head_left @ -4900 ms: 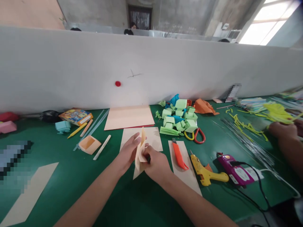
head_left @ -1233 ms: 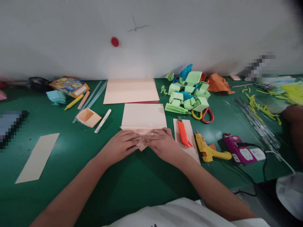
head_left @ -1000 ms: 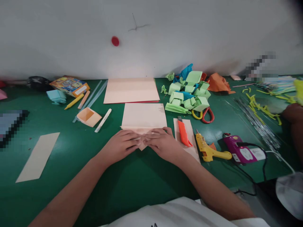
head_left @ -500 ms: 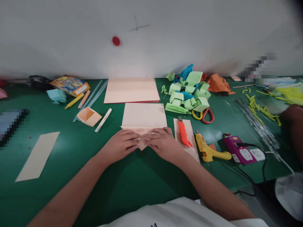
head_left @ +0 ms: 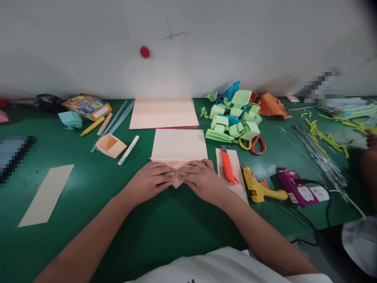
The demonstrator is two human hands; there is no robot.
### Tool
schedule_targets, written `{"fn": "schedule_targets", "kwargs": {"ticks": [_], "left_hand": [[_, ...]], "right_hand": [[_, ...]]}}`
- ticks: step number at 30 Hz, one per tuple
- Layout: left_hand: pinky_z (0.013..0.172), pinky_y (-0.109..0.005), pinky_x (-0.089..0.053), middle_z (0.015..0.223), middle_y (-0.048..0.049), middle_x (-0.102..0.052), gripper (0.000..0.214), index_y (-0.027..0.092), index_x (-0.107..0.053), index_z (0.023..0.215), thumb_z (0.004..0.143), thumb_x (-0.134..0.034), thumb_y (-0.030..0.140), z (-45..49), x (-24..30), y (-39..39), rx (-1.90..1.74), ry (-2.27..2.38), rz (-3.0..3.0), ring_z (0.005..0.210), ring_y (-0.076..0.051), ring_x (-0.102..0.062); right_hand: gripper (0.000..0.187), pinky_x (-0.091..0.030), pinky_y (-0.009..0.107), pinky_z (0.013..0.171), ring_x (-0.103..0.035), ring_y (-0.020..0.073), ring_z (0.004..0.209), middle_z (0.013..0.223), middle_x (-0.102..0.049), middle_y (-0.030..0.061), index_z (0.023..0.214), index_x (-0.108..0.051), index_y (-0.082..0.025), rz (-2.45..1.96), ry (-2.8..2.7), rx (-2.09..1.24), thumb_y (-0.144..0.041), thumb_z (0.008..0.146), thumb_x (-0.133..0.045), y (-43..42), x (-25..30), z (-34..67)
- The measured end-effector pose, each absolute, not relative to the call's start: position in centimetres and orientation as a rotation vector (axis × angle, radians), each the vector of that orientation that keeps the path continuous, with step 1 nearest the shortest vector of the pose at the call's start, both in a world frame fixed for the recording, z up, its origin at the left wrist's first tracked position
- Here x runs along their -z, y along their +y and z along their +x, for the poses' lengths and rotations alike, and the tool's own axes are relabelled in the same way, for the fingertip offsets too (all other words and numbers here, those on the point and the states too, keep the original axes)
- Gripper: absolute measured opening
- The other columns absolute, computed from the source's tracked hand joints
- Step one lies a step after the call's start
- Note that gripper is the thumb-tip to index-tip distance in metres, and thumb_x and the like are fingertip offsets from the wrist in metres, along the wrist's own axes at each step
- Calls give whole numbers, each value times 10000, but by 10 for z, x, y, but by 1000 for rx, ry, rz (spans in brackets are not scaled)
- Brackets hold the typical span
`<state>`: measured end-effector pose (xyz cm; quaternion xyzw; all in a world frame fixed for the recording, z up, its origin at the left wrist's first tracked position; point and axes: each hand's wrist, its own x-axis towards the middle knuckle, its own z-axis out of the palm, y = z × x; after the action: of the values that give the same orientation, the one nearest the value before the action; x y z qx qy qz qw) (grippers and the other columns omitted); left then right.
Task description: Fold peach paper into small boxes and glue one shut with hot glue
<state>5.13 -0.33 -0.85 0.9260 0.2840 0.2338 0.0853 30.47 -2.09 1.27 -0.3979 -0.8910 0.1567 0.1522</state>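
Note:
A pale peach sheet of paper (head_left: 179,142) lies in front of me, its near part folded and ending in a small point toward me. On the left half of the fold, my left hand (head_left: 154,179) presses with its fingers close together. My right hand (head_left: 202,179) mirrors it on the other half, and the fingertips of both hands meet near the middle. The thumbs and the underside of the fold are mostly hidden. Just right of my right hand, an orange utility knife (head_left: 229,167) rests on a narrow peach paper strip (head_left: 240,184).
Peach sheets (head_left: 165,113) lie behind. Rightward are green folded paper pieces (head_left: 235,118), scissors (head_left: 258,144), a yellow glue gun (head_left: 257,186) and a purple power box (head_left: 299,186). Leftward sit a small peach paper box (head_left: 111,145) and a cream marker (head_left: 128,150). Another person's hand (head_left: 371,143) shows at right.
My hands and the folded paper stay almost still. The other person's hand at the right edge has drawn back rightward, away from the yellow pieces.

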Motion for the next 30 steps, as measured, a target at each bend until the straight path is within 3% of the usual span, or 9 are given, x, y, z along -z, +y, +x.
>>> {"fn": "schedule_targets", "kwargs": {"ticks": [16, 20, 25, 30], "left_hand": [[985, -416, -504, 1267, -51, -700, 229, 254, -737, 1057, 998, -517, 226, 53, -1, -11, -502, 992, 2668, 1196, -225, -624], [1077, -485, -449, 1433, -71, -596, 244, 255, -711, 1077, 994, -482, 246, 56, -2, -19, -410, 1163, 2657, 1362, -276, -510], [1167, -570, -316, 1627, -71, -367, 244, 250, -652, 1108, 1012, -432, 291, 58, -1, -25, -281, 1335, 2646, 1535, -305, -248], [1197, -562, -256, 1644, -108, -324, 252, 238, -606, 1167, 1021, -410, 300, 57, 0, -26, -235, 1356, 2665, 1545, -283, -228]], "right_hand": [[300, -278, 508, 1056, -524, 272, 1283, 1355, -677, -33, 1063, -738, -308, -1158, -2565, -490, -119, 940, -540, -21, -15, 303], [280, -291, 505, 1051, -522, 274, 1288, 1375, -664, -39, 1030, -736, -296, -1155, -2579, -506, -124, 940, -534, -21, -16, 302], [308, -287, 506, 1073, -504, 268, 1314, 1398, -647, -39, 1076, -727, -302, -1160, -2599, -528, -119, 939, -520, -21, -17, 303], [345, -300, 494, 1076, -497, 257, 1321, 1406, -642, -29, 1102, -726, -309, -1164, -2613, -559, -108, 934, -501, -21, -19, 303]]}}
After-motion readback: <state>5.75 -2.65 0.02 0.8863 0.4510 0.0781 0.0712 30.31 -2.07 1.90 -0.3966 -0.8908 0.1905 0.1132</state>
